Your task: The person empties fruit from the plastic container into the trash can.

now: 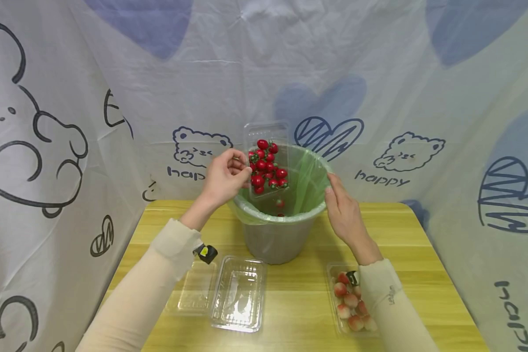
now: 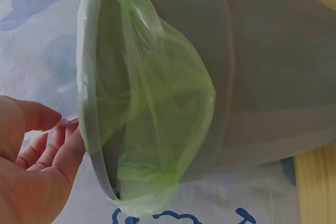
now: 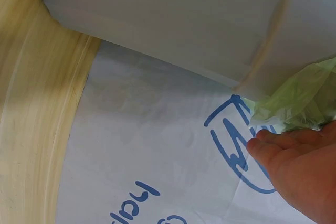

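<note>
Head view, and the left hand has thumb and fingers pinched on the left edge of the clear plastic tray, tipped at the mouth of the gray bin! Right hand at the bin's right rim; whether that grip clamps it, I cannot tell. Danger here: holding just one thin edge could let the tray twist, throwing cherry tomatoes outside, and a tug could drag the green liner loose. Those tomatoes? Glossy, bright red, green-stemmed, bunched in the tray, with red pieces showing below, within the bin's mouth.
</note>
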Tool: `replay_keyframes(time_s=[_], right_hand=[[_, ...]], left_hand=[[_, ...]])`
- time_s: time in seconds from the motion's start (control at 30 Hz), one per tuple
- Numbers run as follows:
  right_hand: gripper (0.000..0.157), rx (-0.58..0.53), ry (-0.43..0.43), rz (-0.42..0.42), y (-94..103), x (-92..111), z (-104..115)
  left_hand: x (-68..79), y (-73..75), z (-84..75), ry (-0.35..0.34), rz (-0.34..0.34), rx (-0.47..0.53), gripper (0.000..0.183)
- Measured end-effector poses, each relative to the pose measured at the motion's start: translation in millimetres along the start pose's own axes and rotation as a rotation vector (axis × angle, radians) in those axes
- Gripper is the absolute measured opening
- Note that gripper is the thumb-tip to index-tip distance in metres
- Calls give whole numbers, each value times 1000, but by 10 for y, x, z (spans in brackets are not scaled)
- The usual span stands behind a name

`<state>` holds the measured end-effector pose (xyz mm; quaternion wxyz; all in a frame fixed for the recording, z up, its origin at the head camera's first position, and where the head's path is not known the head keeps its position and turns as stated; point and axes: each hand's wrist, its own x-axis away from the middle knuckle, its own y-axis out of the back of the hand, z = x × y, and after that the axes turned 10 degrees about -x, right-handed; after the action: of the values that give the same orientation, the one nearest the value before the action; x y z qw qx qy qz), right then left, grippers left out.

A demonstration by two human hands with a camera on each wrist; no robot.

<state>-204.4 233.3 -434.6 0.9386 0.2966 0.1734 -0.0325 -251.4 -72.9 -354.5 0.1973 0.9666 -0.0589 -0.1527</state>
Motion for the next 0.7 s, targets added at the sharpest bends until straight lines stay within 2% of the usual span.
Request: replay_keyframes(time_s=[0.37,0.7], right_hand=[[58,4,8,-7,-3,-2,-15],[58,-1,8,1,1,-1,-13]], left_hand=[[-12,3,59,-102,-32,-161,17],[-20,-34,86,-124,-113,-229,22]])
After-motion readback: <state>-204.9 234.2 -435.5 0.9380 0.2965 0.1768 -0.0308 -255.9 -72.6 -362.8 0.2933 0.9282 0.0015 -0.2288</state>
